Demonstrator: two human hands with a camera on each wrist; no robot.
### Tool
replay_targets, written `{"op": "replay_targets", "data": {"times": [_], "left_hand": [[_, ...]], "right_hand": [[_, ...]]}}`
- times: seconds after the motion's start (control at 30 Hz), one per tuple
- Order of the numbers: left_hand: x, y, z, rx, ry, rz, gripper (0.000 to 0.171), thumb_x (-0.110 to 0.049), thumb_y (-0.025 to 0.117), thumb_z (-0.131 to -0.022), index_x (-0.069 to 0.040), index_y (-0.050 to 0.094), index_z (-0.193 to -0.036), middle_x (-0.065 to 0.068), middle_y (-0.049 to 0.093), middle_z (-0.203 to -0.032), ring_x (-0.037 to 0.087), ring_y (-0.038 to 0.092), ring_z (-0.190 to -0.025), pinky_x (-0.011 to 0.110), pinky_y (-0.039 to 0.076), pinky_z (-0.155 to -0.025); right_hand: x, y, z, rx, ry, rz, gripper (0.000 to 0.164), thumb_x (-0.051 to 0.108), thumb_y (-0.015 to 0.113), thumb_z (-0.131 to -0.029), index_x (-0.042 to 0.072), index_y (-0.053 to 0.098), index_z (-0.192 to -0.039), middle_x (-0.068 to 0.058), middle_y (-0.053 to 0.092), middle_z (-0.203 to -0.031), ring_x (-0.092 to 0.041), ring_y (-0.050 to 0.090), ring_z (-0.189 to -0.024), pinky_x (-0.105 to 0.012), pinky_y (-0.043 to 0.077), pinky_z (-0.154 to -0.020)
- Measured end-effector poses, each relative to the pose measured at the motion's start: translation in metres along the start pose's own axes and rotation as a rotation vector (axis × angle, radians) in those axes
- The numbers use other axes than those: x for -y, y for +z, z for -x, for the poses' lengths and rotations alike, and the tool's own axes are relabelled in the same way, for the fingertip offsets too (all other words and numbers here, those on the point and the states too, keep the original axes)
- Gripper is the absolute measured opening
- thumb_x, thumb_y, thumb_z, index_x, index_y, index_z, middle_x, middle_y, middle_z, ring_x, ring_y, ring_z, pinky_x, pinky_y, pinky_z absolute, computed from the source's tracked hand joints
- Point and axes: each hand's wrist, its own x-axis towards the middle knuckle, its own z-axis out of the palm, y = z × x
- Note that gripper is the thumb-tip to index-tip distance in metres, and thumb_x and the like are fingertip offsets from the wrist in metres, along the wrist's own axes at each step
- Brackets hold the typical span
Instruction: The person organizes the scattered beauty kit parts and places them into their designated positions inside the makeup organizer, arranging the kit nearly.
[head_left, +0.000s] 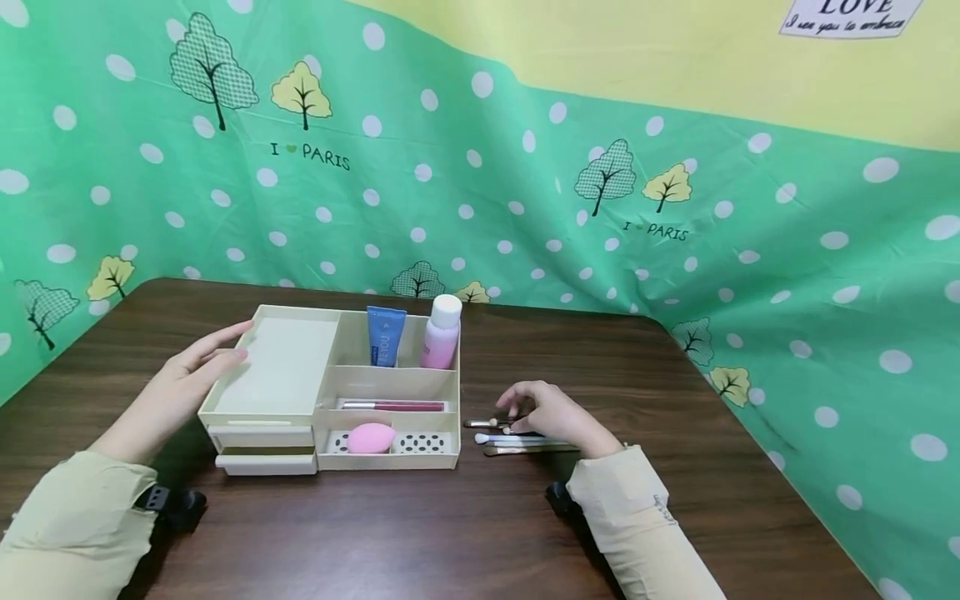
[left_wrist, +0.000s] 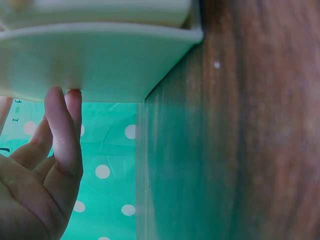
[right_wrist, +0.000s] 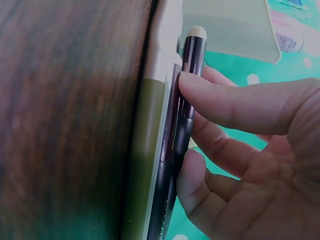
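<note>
The cream cosmetics organizer [head_left: 288, 358] stands on the table at centre left. My left hand [head_left: 183, 383] rests against its left side, fingers fairly straight; in the left wrist view the fingertips [left_wrist: 56, 95] touch the outer wall. Right of the organizer, my right hand [head_left: 555, 414] pinches a black-handled makeup brush [right_wrist: 195, 50] with a pale tip between thumb and fingers. Close beside it are another dark-handled brush [right_wrist: 162, 187], an olive-handled brush [right_wrist: 146, 130] and a pale-handled brush [head_left: 495, 438]. The palm and fingers partly hide these handles in the head view.
The organizer's compartments hold a blue tube [head_left: 386, 337], a pink bottle with a white cap [head_left: 439, 333], slim dark-red sticks [head_left: 408, 407] and a pink sponge [head_left: 371, 438]. Drawers [head_left: 266, 464] face the front. A green dotted cloth [head_left: 480, 192] hangs behind the brown table [head_left: 390, 533].
</note>
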Motion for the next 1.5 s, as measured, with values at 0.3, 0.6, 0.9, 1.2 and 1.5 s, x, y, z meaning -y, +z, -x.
{"op": "replay_targets", "data": {"times": [0.3, 0.6, 0.9, 1.2, 1.5], "left_hand": [[0.000, 0.001, -0.001, -0.013, 0.019, 0.005, 0.055, -0.045, 0.043, -0.105, -0.030, 0.030, -0.157, 0.016, 0.047, -0.142, -0.013, 0.042, -0.107, 0.013, 0.036, -0.081], [0.000, 0.002, 0.001, -0.016, 0.031, 0.026, 0.056, -0.044, 0.044, -0.105, -0.026, 0.031, -0.156, -0.008, 0.054, -0.126, -0.013, 0.047, -0.104, 0.011, 0.040, -0.079], [-0.003, 0.001, 0.001, 0.003, 0.009, 0.027, 0.058, -0.046, 0.043, -0.105, -0.026, 0.028, -0.157, 0.019, 0.047, -0.143, -0.010, 0.045, -0.106, 0.011, 0.040, -0.080], [-0.006, 0.002, 0.002, 0.004, -0.011, 0.010, 0.058, -0.048, 0.042, -0.105, -0.030, 0.027, -0.158, 0.017, 0.037, -0.153, -0.009, 0.039, -0.111, 0.034, 0.036, -0.093], [-0.005, 0.002, 0.001, 0.002, 0.012, 0.032, 0.058, -0.042, 0.043, -0.105, -0.022, 0.028, -0.158, 0.021, 0.051, -0.140, -0.011, 0.047, -0.103, 0.013, 0.041, -0.081]], "right_hand": [[0.000, -0.003, 0.000, 0.018, -0.060, 0.054, 0.027, -0.011, 0.069, -0.081, 0.002, 0.071, -0.105, -0.007, 0.064, -0.087, -0.017, 0.058, -0.081, -0.028, 0.046, -0.075], [0.003, -0.003, 0.001, -0.010, -0.037, 0.060, 0.027, -0.012, 0.069, -0.080, 0.004, 0.073, -0.102, -0.006, 0.066, -0.088, -0.016, 0.058, -0.081, -0.028, 0.048, -0.074], [0.016, -0.010, 0.007, -0.109, -0.033, -0.016, 0.027, -0.011, 0.065, -0.085, 0.005, 0.073, -0.106, -0.009, 0.067, -0.098, -0.018, 0.057, -0.085, -0.031, 0.049, -0.076], [0.043, -0.014, 0.017, -0.236, -0.125, -0.176, 0.026, -0.004, 0.068, -0.088, 0.003, 0.068, -0.113, -0.019, 0.066, -0.101, -0.022, 0.059, -0.089, -0.035, 0.049, -0.078], [0.085, -0.011, 0.032, -0.297, -0.226, -0.413, 0.032, -0.004, 0.069, -0.087, -0.001, 0.062, -0.119, -0.013, 0.066, -0.104, -0.019, 0.063, -0.095, -0.027, 0.052, -0.081]]}}
